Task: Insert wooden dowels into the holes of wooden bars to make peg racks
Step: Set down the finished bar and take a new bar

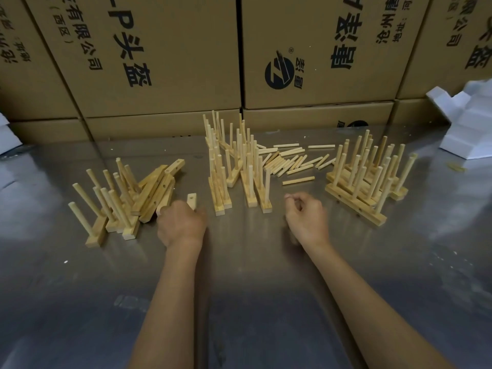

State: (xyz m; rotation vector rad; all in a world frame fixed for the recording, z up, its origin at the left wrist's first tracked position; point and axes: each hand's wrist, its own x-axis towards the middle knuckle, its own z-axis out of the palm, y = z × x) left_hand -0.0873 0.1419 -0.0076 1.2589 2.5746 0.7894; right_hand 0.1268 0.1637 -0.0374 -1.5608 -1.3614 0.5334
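My left hand [181,225] grips a wooden bar [192,201] whose end sticks up above the fingers, just right of a heap of bare bars with holes [159,187]. My right hand [306,217] hovers over the table with loosely curled fingers and holds nothing that I can see. Loose dowels [290,162] lie scattered behind it. Finished peg racks stand in three groups: left racks [106,209], middle racks [234,166] and right racks [367,177].
The steel table [239,288] is backed by a wall of stacked cardboard boxes [173,62]. White foam pieces [471,121] sit at the far right, and another foam piece [6,137] at the far left edge.
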